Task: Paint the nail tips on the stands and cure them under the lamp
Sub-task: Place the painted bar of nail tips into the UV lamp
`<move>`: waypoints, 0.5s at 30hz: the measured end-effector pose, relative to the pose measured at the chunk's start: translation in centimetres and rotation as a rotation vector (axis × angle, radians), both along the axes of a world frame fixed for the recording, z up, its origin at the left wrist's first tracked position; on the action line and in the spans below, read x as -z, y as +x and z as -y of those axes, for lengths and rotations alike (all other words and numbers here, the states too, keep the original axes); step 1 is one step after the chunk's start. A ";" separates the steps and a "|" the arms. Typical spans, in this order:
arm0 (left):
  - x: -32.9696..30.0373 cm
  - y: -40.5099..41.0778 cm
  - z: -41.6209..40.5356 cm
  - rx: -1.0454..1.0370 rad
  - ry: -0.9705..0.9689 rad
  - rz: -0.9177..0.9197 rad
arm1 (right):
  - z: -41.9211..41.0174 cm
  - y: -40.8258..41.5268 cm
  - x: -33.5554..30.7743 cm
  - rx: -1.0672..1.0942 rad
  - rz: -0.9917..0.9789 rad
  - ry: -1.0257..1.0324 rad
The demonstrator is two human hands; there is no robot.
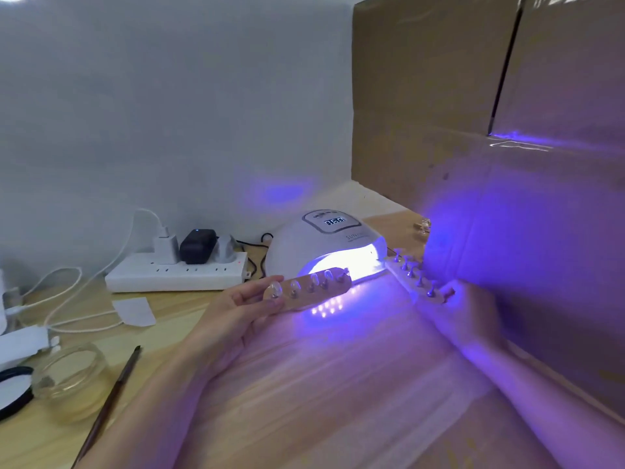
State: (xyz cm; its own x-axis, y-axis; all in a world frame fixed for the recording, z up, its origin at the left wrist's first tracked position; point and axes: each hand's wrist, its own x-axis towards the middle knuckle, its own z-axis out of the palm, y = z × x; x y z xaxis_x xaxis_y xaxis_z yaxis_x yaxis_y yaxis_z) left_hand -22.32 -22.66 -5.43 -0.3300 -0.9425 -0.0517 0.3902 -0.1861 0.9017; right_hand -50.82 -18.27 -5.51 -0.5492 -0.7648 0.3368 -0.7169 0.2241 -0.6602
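Pale wall fills the far side, and a wooden table [304, 384] glows violet under the lit curing lamp [326, 247], a white dome at the far middle with its opening toward the viewer and a bright digital display on top. At the right a tall cardboard box [490, 113] stands against the table edge.

In front of the lamp's mouth the left hand [236, 299] holds the near-left end of a wooden stand [309, 289], thumb along its far edge and fingers curled beneath; five nail tips [294, 285] sit in a row on small posts along it, and its far end reaches just before the lamp's opening. The right hand [470, 309] grips the near end of a second stand [414, 277], fingers wrapped round it, beside the box; its other end points at the lamp's right corner. Its posts stand upright, but whether they carry tips is too blurred to tell.

Far left lies a white power strip [176, 274] with three plugs in it and white cables trailing off. Near left, a thin brush [108, 404] lies on the table beside a glass jar [69, 384] and a round black-rimmed lid [13, 387]. A small white paper slip [135, 311] rests near the strip
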 end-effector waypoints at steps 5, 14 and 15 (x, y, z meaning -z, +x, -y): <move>0.2 0.4 0.2 0.019 0.001 0.025 | 2.0 1.0 -0.3 0.140 0.012 0.152; 0.2 0.6 0.2 0.021 0.005 0.021 | 6.2 3.8 0.2 0.278 -0.045 0.200; 0.2 0.6 0.2 0.025 0.006 0.021 | 6.7 3.9 0.3 0.302 -0.039 0.204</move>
